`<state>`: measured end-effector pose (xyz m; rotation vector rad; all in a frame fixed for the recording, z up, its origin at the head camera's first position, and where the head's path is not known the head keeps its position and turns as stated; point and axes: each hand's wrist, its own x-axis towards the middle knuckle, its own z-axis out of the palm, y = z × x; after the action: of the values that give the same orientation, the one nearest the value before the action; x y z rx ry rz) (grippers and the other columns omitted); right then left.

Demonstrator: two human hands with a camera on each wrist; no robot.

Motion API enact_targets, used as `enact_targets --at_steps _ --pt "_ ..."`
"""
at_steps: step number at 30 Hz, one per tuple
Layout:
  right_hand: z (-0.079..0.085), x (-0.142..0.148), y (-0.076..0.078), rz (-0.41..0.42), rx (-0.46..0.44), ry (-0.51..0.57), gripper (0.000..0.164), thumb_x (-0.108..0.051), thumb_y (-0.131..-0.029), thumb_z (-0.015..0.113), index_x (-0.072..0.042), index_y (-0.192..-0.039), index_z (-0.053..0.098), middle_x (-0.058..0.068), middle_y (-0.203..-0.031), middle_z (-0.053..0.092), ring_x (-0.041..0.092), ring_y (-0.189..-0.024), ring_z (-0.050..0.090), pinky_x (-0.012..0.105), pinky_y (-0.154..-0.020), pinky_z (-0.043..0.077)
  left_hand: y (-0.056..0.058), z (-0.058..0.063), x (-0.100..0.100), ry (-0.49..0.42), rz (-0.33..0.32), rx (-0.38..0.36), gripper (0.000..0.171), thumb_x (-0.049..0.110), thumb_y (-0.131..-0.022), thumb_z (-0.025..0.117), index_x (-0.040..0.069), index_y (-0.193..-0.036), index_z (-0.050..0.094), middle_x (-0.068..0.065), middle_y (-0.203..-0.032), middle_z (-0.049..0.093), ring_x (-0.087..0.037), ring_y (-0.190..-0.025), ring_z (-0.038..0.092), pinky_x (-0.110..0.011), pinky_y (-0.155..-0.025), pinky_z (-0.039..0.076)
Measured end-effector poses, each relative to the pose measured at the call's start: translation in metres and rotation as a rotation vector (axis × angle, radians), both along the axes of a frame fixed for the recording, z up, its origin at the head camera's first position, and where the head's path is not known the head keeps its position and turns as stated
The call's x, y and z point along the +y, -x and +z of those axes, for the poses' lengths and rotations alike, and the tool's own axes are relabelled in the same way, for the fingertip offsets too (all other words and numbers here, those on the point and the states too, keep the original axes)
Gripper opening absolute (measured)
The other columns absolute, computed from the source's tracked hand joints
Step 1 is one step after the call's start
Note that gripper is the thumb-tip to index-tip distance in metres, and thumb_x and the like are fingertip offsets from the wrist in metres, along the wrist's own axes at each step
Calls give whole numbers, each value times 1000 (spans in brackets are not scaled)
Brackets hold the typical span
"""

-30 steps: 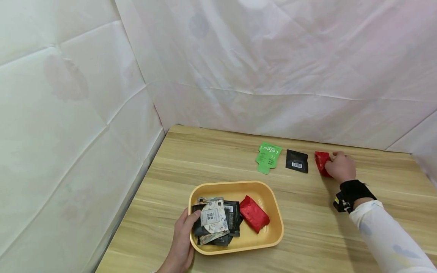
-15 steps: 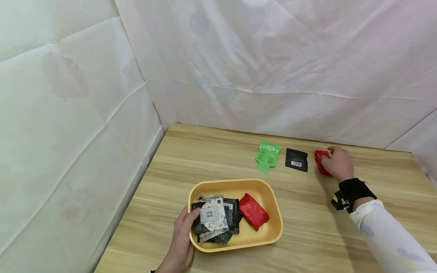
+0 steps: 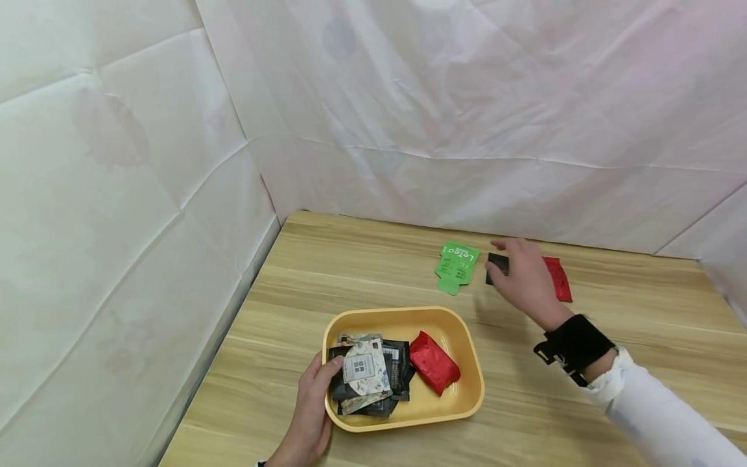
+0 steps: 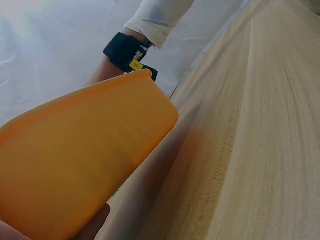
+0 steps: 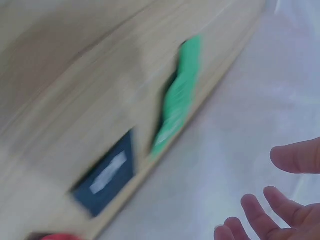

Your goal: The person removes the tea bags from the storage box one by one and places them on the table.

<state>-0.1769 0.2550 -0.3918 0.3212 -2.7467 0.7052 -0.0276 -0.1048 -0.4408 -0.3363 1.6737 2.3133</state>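
My left hand grips the left end of a yellow plastic tray, thumb over the rim and fingers underneath; its orange-looking wall fills much of the left wrist view. Inside the tray lie a patterned tea packet on several black packets and a red foil packet. My right hand hovers over a black packet, partly covering it. Its fingers are spread and hold nothing. To its right lies another red packet; to its left, a green LeTea packet.
The wood-grain table ends at the back against a white sheet wall. Another sheet wall stands along the left edge. In the right wrist view, the packets are blurred.
My right hand has let go of the red packet on the table and moved left, above the black packet. The left hand keeps its grip on the tray.
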Motion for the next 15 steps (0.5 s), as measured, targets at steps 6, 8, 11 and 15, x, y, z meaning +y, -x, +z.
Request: enact_targets --at_steps 6,8,11,15 --pt "11 -42 -21 135 88 -74 45 -13 -87 70 3 -126 55 21 -116 57 39 -107 50 54 -89 43 0 1 0 -7 7 -3 58 31 -100 49 5 -148 31 -19 -144 39 -25 -129 43 -29 -102 43" --pt "13 -54 -30 174 84 -86 46 -15 -86 71 1 -127 55 19 -118 56 37 -109 49 52 -93 43 0 2 0 -8 9 -1 57 30 -100 49 5 -148 32 -19 -143 39 -25 -128 43 -29 -102 43" --pt "15 -71 -45 232 66 -113 48 -19 -87 72 -3 -128 54 16 -123 56 35 -115 48 50 -96 43 -1 2 -1 -2 11 -4 57 30 -100 49 5 -147 32 -19 -142 40 -25 -126 45 -29 -101 45" --pt "15 -88 -64 304 59 -134 48 -20 -86 74 -5 -127 55 12 -124 56 29 -114 49 45 -96 47 -2 2 -1 1 14 -10 56 30 -100 49 5 -147 34 -20 -140 41 -24 -123 48 -29 -98 47"
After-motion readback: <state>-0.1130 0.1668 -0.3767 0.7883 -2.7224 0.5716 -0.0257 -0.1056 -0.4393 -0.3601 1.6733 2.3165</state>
